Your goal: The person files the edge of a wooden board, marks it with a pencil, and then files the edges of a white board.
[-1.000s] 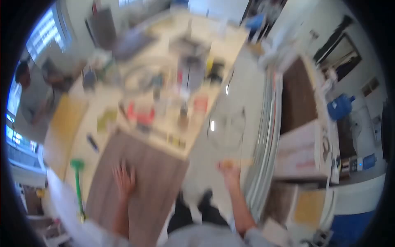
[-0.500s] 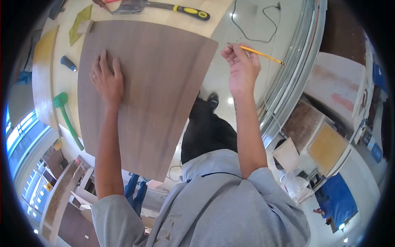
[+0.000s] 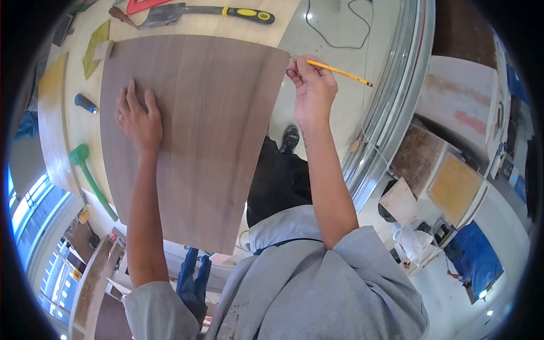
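Observation:
A large brown wood-grain panel (image 3: 198,130) lies on the pale workbench in front of me. Flat on its left part rests my left hand (image 3: 140,120), fingers spread, with a ring on one finger. My right hand (image 3: 314,90) pinches a yellow pencil (image 3: 343,73) between thumb and fingers, right at the panel's far right corner. The pencil's tip points toward that corner, its dark end toward the right. A small wood block (image 3: 103,50) sits against the panel's far left corner.
Beyond the panel lie a scraper with a black-and-yellow handle (image 3: 249,15) and a red tool (image 3: 148,5). To the left are a green mallet (image 3: 80,154), a blue-handled tool (image 3: 85,102) and a yellow-green piece (image 3: 95,51). A black cable (image 3: 334,44) runs over the floor; metal rails (image 3: 391,85) stand right.
My right hand has moved left with the pencil, up to the panel's far right corner. My left hand stays flat on the panel. The whole view has shifted slightly.

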`<act>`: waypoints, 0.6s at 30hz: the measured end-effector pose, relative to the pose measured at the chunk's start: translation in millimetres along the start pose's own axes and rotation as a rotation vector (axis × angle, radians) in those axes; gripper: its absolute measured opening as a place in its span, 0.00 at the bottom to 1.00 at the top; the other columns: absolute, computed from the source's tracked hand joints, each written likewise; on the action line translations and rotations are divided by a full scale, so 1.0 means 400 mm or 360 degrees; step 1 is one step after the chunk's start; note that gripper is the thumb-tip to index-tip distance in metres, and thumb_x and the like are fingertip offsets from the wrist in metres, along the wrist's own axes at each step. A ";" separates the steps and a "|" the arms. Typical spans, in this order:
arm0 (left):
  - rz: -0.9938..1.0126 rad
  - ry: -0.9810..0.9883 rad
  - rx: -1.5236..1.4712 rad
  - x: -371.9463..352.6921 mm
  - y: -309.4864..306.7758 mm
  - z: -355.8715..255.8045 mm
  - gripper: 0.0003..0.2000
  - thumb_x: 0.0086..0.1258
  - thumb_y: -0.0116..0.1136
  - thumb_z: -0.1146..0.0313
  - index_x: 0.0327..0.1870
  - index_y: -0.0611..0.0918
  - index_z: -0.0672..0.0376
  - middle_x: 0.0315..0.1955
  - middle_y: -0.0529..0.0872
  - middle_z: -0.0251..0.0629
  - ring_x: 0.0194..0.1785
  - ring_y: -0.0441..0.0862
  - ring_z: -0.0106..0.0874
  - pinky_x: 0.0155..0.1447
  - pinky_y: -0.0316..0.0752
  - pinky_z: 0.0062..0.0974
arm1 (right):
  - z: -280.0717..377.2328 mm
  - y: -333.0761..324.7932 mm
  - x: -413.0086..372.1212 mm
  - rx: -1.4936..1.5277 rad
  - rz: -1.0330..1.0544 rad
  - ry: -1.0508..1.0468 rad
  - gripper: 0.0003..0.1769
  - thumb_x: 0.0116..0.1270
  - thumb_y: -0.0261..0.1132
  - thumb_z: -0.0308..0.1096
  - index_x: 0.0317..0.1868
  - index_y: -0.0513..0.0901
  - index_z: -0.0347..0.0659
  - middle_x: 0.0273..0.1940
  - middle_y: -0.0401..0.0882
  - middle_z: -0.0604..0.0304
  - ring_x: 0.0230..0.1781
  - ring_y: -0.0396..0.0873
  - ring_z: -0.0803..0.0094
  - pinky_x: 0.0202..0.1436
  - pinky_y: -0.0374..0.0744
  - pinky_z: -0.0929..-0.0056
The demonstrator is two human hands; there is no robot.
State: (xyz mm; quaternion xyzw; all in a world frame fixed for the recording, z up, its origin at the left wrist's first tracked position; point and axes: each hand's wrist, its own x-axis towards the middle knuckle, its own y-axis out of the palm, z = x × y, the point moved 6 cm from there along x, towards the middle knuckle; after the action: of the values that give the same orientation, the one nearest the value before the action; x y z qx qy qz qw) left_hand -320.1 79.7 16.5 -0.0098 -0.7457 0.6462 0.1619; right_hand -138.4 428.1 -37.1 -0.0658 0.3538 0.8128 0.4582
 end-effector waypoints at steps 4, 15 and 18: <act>-0.0009 -0.0013 -0.0023 0.007 0.007 0.000 0.30 0.85 0.52 0.44 0.82 0.75 0.47 0.81 0.72 0.49 0.85 0.64 0.52 0.87 0.55 0.51 | -0.009 -0.001 0.000 0.0062 -0.0080 -0.0019 0.13 0.75 0.75 0.26 0.55 0.83 0.34 0.46 0.90 0.53 0.44 0.88 0.66 0.53 0.88 0.65; -0.0004 0.0017 0.0022 0.010 0.003 0.003 0.30 0.85 0.52 0.44 0.82 0.75 0.46 0.81 0.72 0.49 0.85 0.65 0.51 0.87 0.54 0.53 | 0.000 0.018 -0.014 -0.0143 -0.0252 -0.0215 0.14 0.73 0.75 0.22 0.54 0.81 0.32 0.42 0.89 0.52 0.39 0.89 0.70 0.47 0.89 0.69; 0.0004 0.0009 -0.0006 0.005 0.006 0.005 0.30 0.85 0.52 0.44 0.82 0.74 0.47 0.81 0.72 0.50 0.86 0.63 0.50 0.88 0.51 0.54 | 0.002 0.021 -0.021 -0.0217 -0.0272 -0.0308 0.16 0.72 0.75 0.22 0.54 0.79 0.31 0.40 0.88 0.53 0.38 0.88 0.70 0.47 0.89 0.68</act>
State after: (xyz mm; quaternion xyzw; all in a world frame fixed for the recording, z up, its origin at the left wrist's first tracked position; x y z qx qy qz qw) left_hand -323.0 78.7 14.3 -0.0131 -0.7464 0.6451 0.1632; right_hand -140.2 420.1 -28.6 -0.0481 0.2451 0.7954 0.5522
